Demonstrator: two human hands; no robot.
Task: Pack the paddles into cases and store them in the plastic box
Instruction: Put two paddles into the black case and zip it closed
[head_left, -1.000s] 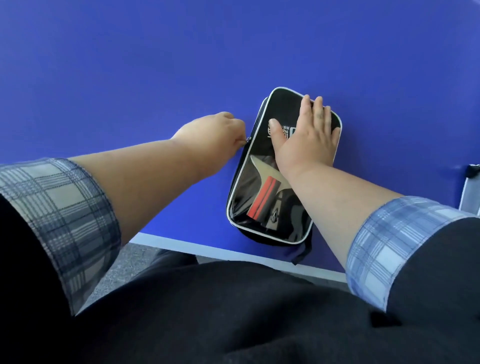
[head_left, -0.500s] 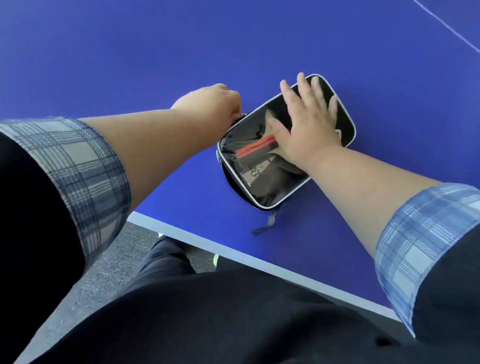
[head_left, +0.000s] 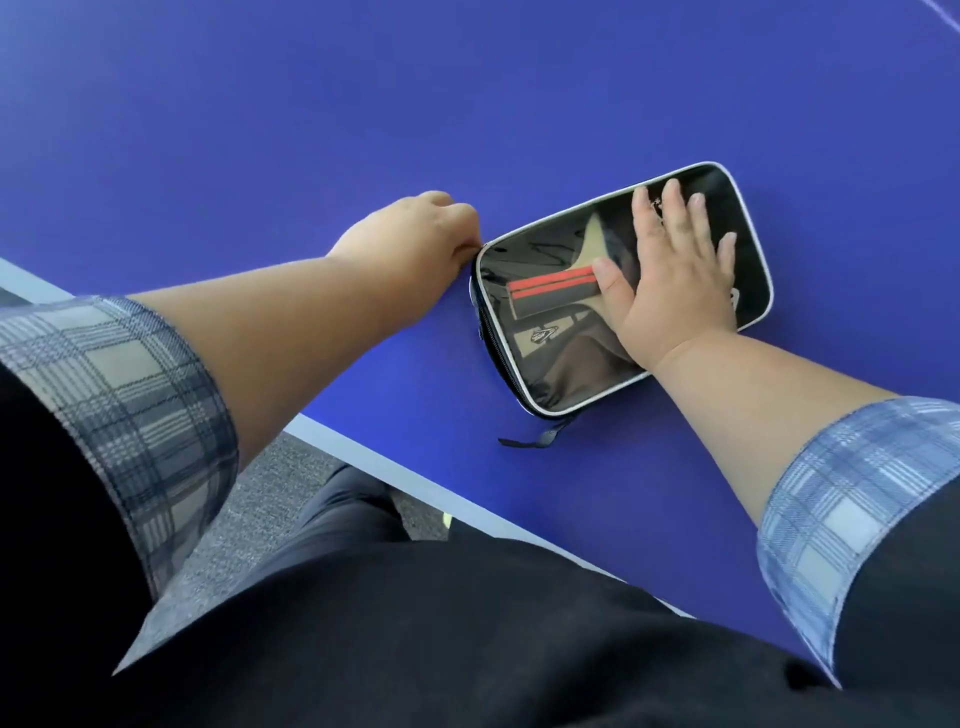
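A black paddle case (head_left: 561, 374) with white piping and a clear window lies flat on the blue table (head_left: 260, 130). Through the window a paddle handle (head_left: 553, 291) with red and black stripes shows. My right hand (head_left: 675, 270) rests flat on top of the case, fingers spread, pressing it down. My left hand (head_left: 415, 234) is closed at the case's left corner, fingertips pinched on the zipper pull, which the fingers hide. A dark strap (head_left: 535, 439) trails from the near corner. The plastic box is out of sight.
The table's white front edge (head_left: 363, 457) runs diagonally just below the case. Grey carpet (head_left: 260, 499) and my dark trousers lie below it. A thin white line (head_left: 943, 8) crosses the table's far right corner.
The case has turned further round under my right hand, its long side now nearly across me. My left hand has followed the zipper round to the left corner.
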